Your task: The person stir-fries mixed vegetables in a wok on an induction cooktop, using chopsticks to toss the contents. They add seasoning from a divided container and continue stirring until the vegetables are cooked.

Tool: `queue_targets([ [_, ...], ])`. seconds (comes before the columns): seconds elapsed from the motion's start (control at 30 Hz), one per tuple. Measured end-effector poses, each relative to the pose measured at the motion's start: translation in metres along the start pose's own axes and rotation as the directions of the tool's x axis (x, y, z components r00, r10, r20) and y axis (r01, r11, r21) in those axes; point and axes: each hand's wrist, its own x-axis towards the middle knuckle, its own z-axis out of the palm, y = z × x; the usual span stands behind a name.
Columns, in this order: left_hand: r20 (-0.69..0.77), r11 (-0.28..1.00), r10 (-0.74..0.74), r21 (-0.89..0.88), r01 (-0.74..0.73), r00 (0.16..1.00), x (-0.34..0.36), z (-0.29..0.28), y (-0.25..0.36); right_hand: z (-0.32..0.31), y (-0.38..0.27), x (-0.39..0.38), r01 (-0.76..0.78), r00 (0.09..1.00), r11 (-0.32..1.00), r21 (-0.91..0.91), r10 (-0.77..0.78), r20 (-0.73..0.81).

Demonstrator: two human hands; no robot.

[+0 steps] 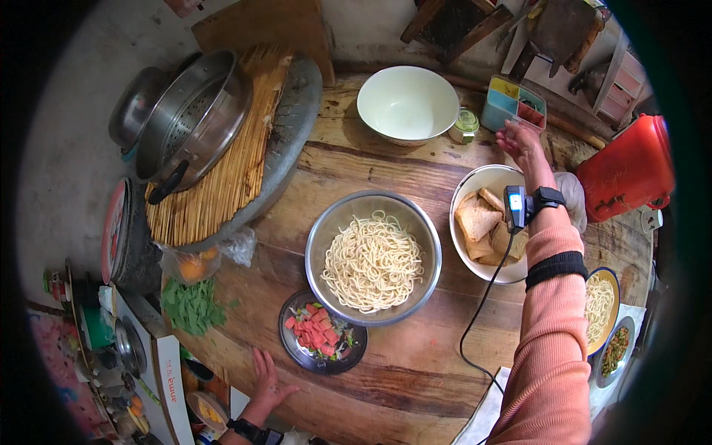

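My right hand reaches across to the far right, its fingers parted and holding nothing I can see. They are at the near edge of a pale seasoning box with several compartments, one with a yellow lid; I cannot tell whether they touch it. Beside the box stands a small green-lidded jar. My left hand rests with spread fingers at the table's front edge. Just beyond it is a dark plate of chopped red pieces and greens. A steel bowl of pale noodles stands mid-table.
Under my right forearm sits a white bowl of bread slices. An empty white bowl stands at the back, a red jug at right. Leafy greens and a steel steamer pan are left. A black cable hangs from my wrist.
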Motion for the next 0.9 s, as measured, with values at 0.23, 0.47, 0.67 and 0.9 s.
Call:
queue_targets([
  [0.23, -0.025, 1.0, 0.005, -0.016, -0.005, 1.0, 0.0, 0.001, -0.002, -0.011, -0.01, -0.019, 0.012, 0.994, 1.0, 0.004, -0.011, -0.112],
  [0.47, 0.003, 1.0, -0.029, 0.013, 0.029, 1.0, 0.003, 0.0, -0.004, -0.039, -0.024, -0.056, 0.03, 0.985, 0.999, -0.039, -0.036, -0.167],
  [0.67, 0.075, 0.996, -0.082, -0.033, 0.085, 0.994, 0.008, 0.0, -0.01, -0.053, -0.036, -0.138, 0.158, 0.987, 0.987, -0.002, -0.158, -0.039],
  [0.9, 0.209, 0.823, -0.094, -0.533, 0.194, 0.973, 0.011, -0.046, 0.013, -0.04, -0.023, -0.313, 0.233, 0.949, 0.968, 0.098, -0.248, 0.194],
])
